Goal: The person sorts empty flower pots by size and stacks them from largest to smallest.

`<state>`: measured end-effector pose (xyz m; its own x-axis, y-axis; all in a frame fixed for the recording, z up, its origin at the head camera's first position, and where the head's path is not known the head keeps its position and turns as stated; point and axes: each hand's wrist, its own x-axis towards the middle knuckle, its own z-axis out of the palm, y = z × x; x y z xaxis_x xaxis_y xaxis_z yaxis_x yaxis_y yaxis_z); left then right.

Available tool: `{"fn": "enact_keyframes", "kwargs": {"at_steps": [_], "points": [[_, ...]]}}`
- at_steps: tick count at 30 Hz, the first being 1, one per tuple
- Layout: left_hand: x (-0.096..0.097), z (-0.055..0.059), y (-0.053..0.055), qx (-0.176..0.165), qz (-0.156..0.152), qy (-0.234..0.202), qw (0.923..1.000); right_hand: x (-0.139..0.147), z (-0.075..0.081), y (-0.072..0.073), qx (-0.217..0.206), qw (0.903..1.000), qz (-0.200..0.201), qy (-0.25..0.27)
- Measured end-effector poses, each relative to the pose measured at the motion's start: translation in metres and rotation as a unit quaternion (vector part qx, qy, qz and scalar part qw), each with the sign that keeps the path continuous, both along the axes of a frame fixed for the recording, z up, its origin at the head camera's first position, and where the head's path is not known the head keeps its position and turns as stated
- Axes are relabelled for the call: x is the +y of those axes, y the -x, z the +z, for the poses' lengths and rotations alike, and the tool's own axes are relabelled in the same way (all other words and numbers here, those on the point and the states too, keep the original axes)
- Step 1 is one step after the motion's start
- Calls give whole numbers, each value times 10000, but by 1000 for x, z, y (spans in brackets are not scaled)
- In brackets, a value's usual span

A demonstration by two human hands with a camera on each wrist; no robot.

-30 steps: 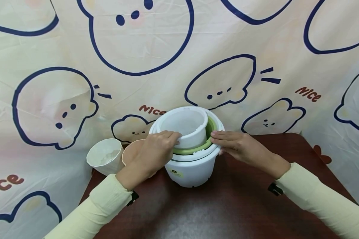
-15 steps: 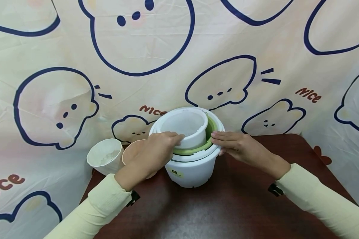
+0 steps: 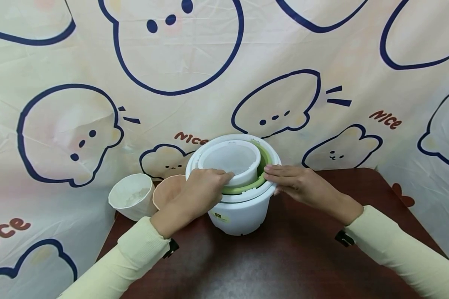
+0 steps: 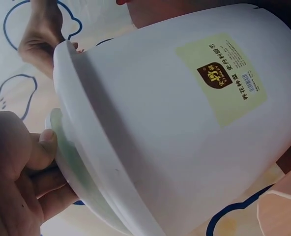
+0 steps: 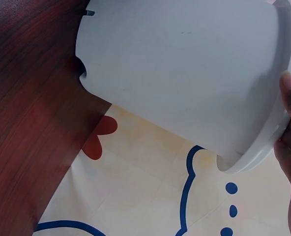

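Observation:
A large white plastic flower pot stands upright on the table, with a label on its side. Nested in it are a second white rim, a green pot and, innermost, a small white pot sitting toward the left. My left hand pinches the small white pot's near rim; in the left wrist view its thumb and fingers lie near the green rim. My right hand grips the right side of the stacked rims, its thumb against the large pot's rim. The inner pots' lower parts are hidden.
Left of the stack stand a white faceted pot with pale stuff inside and a peach faceted pot, partly behind my left arm. The dark wooden table meets a patterned cloth backdrop behind.
The small white pot has sunk slightly inside the green one. My left hand has shifted a little right and down with it. My right hand has stayed in place.

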<state>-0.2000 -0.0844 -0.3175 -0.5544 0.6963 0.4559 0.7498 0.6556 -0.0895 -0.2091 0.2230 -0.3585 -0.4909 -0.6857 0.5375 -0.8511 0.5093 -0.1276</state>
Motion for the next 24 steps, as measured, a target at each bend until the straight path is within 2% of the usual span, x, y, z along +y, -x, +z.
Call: {"fn": "enact_keyframes", "kwargs": {"at_steps": [14,24], "points": [[13,-5,2,190,41,279,9994,0,-3,1,120,9999,15,31],[18,-2,3,-95,137,229,9996,0,-1,1,84,10000,-38,2]]}}
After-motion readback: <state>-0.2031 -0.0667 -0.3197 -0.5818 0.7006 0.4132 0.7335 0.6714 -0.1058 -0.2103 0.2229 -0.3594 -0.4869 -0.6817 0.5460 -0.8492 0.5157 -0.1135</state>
